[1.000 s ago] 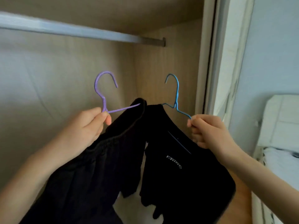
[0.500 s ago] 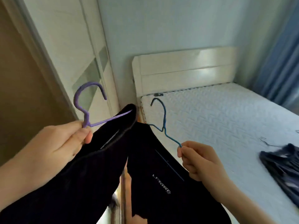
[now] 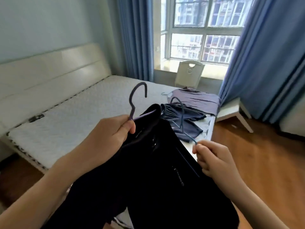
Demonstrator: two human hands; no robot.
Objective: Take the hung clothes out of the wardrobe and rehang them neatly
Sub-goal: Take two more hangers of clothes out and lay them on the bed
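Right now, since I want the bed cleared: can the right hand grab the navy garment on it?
Probably not yet: the right hand pinches the blue hanger bearing a black garment, and the navy garment lies beyond it.

The purple hanger point(image 3: 133, 111) shows only its hook and one short length of arm; the rest lies under the black garment point(image 3: 102, 195) draped on it. The blue hanger point(image 3: 182, 119) is likewise half buried in the second black garment point(image 3: 189, 204), whose white lettering point(image 3: 179, 177) is too blurred to read. Both garments run off the bottom edge, and their shapes cannot be told.
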